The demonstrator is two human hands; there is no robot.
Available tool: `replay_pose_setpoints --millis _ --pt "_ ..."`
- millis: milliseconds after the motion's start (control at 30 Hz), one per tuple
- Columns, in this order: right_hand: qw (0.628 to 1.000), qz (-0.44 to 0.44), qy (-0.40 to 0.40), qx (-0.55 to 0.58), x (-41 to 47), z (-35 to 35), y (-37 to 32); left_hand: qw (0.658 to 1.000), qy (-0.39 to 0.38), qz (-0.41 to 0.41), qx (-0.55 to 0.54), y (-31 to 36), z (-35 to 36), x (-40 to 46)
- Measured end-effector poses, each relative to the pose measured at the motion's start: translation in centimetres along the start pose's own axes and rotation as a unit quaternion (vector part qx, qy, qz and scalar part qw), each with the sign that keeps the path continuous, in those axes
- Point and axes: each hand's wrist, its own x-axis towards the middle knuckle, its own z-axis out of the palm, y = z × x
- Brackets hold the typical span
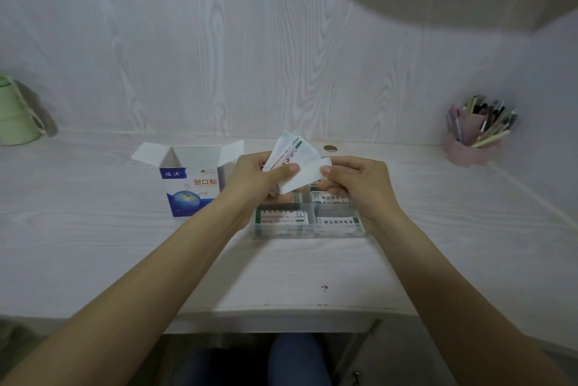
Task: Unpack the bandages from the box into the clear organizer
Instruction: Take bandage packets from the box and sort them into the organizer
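The white and blue bandage box (187, 185) stands on the desk with its top flaps open, left of my hands. The clear organizer (308, 229) lies below my hands, and bandage packs (283, 217) lie in its compartments. My left hand (256, 181) grips a fanned bunch of white bandage strips (292, 154) above the organizer. My right hand (356, 185) pinches the front strip (308, 177) of that bunch between thumb and fingers.
A green cup (15, 113) stands at the far left by the wall. A pink holder with pens and brushes (475, 132) sits at the back right. The white wood-grain desk (93, 245) ends in a front edge near my lap.
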Motion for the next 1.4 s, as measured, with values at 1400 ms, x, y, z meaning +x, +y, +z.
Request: replay_pose_setpoints --millis 1400 --pt "0.821 -0.052 -0.193 -0.535 7.6 6.1 1.7 0.991 0.058 0.116 -0.031 2.3 -4.7 0.9"
